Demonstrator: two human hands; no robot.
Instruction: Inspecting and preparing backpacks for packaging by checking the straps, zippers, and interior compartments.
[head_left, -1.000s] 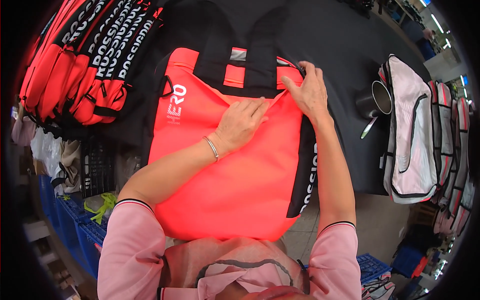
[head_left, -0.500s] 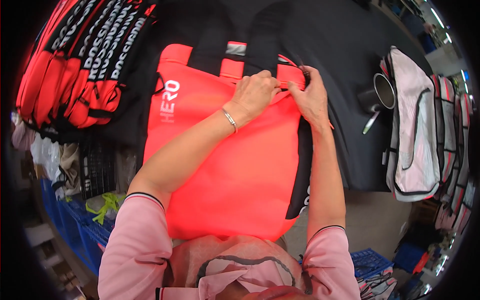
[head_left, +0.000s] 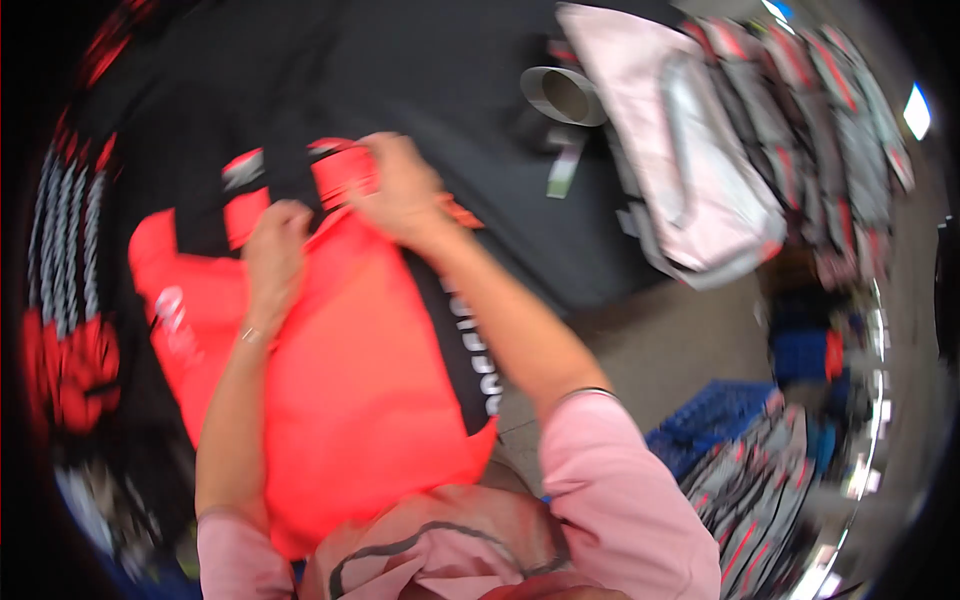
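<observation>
On the black worktop [head_left: 550, 250] lies a red bag [head_left: 340, 380]; the right hand [head_left: 402, 195] pinches its upper corner, apparently to steady it; the left hand [head_left: 275, 250] curls at the top edge, grip too blurred to tell.

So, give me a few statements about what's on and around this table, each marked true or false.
1. The left hand and right hand are both at the upper part of the red bag. True.
2. The cup is left of the red bag. False: the cup is to its right.
3. A bracelet is on the left wrist. True.
4. The sleeves are green. False: the sleeves are pink.
5. A blue crate shows at lower right. True.
</observation>
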